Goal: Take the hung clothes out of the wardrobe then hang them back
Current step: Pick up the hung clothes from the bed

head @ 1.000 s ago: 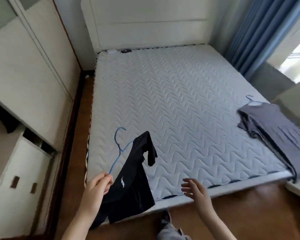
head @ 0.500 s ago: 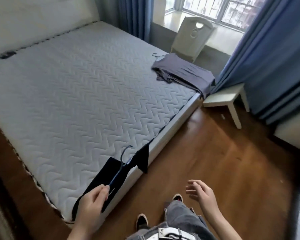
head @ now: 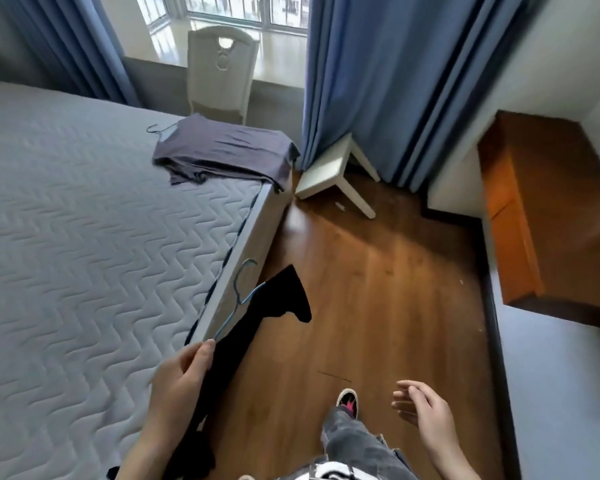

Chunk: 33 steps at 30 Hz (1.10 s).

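The left hand (head: 179, 386), low centre, pinches a blue hanger (head: 238, 299) carrying a black garment (head: 257, 327) over the bed (head: 84, 237) edge. The right hand (head: 425, 410), lower right, hangs loose, holding nothing. A grey garment (head: 222, 147) lies at the bed's upper corner. Judging by this, removal is under way; rehanging remains.

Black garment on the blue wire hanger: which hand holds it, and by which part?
The left hand pinches the black garment and blue wire hanger at the hanger's shoulder end. The right hand holds nothing.
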### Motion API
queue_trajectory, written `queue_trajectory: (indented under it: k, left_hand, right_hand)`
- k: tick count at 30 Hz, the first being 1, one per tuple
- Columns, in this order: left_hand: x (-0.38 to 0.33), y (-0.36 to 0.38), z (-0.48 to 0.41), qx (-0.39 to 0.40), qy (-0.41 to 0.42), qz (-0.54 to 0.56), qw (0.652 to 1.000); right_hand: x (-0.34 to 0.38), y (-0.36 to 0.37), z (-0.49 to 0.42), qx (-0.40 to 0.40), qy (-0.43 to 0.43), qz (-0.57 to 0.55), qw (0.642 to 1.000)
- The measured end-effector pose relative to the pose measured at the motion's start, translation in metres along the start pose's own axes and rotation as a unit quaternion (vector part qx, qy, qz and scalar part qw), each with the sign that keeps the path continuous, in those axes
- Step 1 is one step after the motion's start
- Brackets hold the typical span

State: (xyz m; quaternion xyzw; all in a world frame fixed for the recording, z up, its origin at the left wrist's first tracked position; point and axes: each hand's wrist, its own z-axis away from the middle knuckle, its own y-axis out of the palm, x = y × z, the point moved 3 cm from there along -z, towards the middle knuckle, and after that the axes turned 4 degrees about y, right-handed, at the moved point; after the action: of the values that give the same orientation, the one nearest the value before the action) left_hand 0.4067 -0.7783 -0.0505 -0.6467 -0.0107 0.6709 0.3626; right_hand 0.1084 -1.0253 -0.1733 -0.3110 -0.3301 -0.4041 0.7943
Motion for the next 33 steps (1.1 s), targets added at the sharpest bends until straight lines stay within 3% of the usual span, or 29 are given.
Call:
queue_trajectory:
  k: [4,11,17,24,33]
  left_hand:
    - [-0.043,0.054,-0.049,-0.039,0.001,0.005,0.999]
    - [-0.079,0.106,-0.112,-0.109,-0.071,0.081,0.988]
    - [-0.090,0.134,-0.193,-0.156,-0.110,0.076,0.979]
    - [-0.125,0.164,-0.333,-0.167,-0.101,0.070,0.978]
    - [-0.193,0.180,-0.506,-0.178,-0.082,0.040,0.980]
  right_hand:
    - [0.032,-0.032,-0.067,0.013,0.009,-0.003,1.000]
    - [0.131,-0.042,-0.183,0.055,-0.015,0.008,0.998]
    - [0.224,0.018,-0.298,0.114,-0.039,0.034,0.992]
    - [0.349,0.109,-0.419,0.165,-0.082,0.069,0.980]
    - [0.466,0.160,-0.549,0.191,-0.080,0.133,0.969]
